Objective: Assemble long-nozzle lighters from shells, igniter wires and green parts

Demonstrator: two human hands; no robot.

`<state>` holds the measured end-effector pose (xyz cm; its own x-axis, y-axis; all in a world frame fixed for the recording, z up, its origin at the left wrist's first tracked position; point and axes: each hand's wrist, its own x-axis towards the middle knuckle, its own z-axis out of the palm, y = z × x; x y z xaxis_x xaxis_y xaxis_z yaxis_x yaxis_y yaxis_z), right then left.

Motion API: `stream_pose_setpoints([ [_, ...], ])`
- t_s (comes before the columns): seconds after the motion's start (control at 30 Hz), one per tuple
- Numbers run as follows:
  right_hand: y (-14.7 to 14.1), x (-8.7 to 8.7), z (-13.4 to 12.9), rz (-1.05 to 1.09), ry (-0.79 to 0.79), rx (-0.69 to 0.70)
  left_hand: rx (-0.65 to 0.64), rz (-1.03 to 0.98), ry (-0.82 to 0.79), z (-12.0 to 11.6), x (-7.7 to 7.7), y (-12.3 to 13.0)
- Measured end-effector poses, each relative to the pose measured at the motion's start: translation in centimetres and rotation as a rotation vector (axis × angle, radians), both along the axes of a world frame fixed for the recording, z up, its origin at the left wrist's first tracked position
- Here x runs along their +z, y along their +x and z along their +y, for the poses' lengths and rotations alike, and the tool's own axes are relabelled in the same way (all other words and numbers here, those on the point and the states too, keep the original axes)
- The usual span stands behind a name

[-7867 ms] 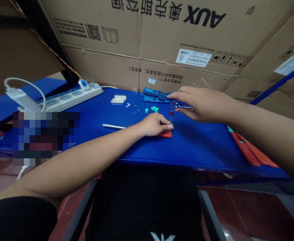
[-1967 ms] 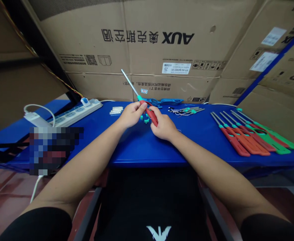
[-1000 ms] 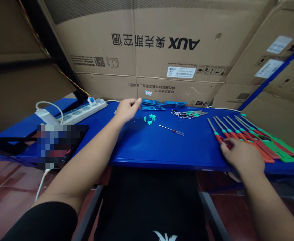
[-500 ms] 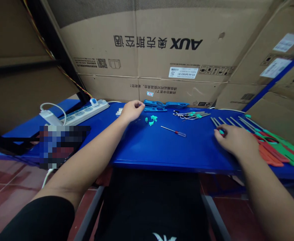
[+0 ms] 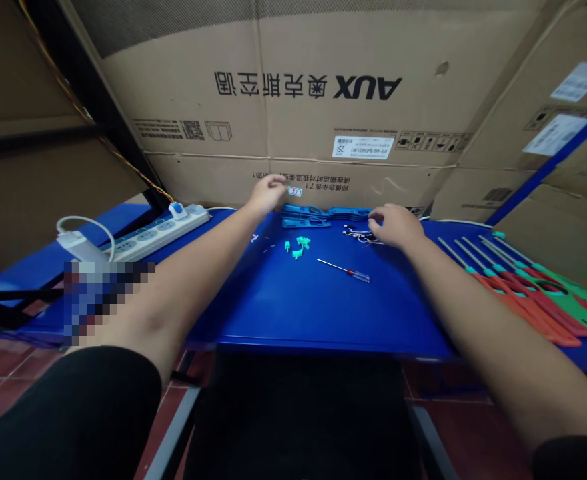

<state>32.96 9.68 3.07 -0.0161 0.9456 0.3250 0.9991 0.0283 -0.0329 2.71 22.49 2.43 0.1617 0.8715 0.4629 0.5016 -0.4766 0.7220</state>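
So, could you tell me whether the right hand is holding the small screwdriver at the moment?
No, the small screwdriver lies on the blue table, apart from the right hand.

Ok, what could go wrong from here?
The right hand is right at the thin wires, so it might snag and drag them. The left arm passes close to the small teal plastic parts and could scatter them. The loose screwdriver might roll if bumped.

Blue plastic parts — flat in a row, thin wires just beside
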Motion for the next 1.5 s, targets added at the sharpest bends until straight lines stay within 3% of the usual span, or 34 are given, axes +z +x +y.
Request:
stream_pose_setpoints([
  [0.13,-0.8,-1.0,0.3,0.064,0.053,0.037,0.013,-0.164,-0.043,0.8,0.1,-0.2],
  [0.27,-1.0,-1.7,0.6,0.092,0.056,0.056,-0.131,-0.393,-0.117,0.1,0.2,-0.2],
  [0.33,-0.8,-1.8,0.9,0.094,0.055,0.049,-0.142,-0.222,-0.014,-0.4,0.1,0.0],
  [0.47,-0.4,-1.7,1.7,0.047,0.020,0.039,-0.057,0.367,0.131,-1.0,-0.4,0.1],
  [0.77,0.2,-1.5,6.3,-0.147,-0.081,-0.055,0.059,0.851,0.126,0.2,-1.3,-0.6],
  [0.97,0.2,-2.0,7.6,-0.199,-0.099,-0.085,0.104,0.948,0.165,0.4,-1.4,-0.3],
  [1.3,1.6,-1.9,6.8,-0.148,-0.013,-0.072,0.099,0.925,0.223,-0.8,-0.9,-0.3],
  [1.4,2.8,-1.3,6.2,-0.102,0.003,-0.071,0.085,0.909,0.252,-2.4,0.6,-0.3],
  [1.5,4.6,-0.7,4.9,-0.068,-0.010,-0.041,0.017,0.918,0.277,-6.4,2.5,-0.9],
])
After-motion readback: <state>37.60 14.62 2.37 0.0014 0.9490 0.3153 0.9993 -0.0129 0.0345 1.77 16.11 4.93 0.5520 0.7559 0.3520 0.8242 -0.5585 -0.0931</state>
